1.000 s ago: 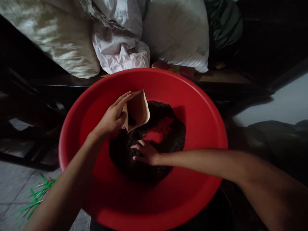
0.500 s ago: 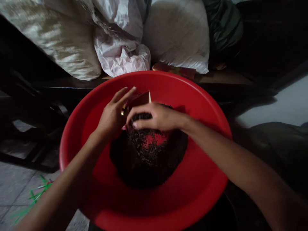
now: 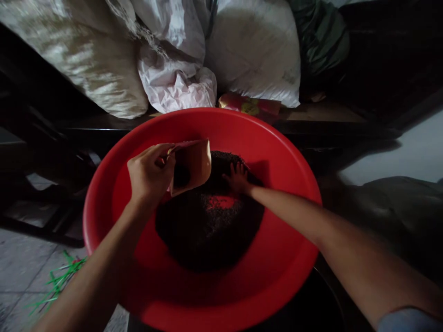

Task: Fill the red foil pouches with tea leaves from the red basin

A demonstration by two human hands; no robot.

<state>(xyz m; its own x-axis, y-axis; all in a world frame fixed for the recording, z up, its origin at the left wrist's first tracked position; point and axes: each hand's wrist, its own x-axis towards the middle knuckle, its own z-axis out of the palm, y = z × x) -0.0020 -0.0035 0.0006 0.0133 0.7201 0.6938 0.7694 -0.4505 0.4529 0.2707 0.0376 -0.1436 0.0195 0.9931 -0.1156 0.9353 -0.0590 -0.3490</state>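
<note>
A wide red basin (image 3: 284,240) holds a heap of dark, loose leafy bits (image 3: 207,235), with a patch of red bottom showing through. My left hand (image 3: 150,173) is closed on the edge of a small bag (image 3: 195,166), pinkish outside and tan inside, tilted so its mouth faces me. Something dark lies inside the bag. On the heap's right back part rests my right hand (image 3: 238,178), its fingers spread and touching the dark bits.
White sacks (image 3: 256,50) and a dark green bag (image 3: 321,37) stand on a shelf behind the basin. A red and gold packet (image 3: 249,105) lies before them. Green strips (image 3: 60,281) are on the tiled floor at left.
My right hand has moved right, away from the bag, down onto the heap, with its fingers now spread. The bag's mouth has turned toward me in my left hand, whose fingers have closed.
</note>
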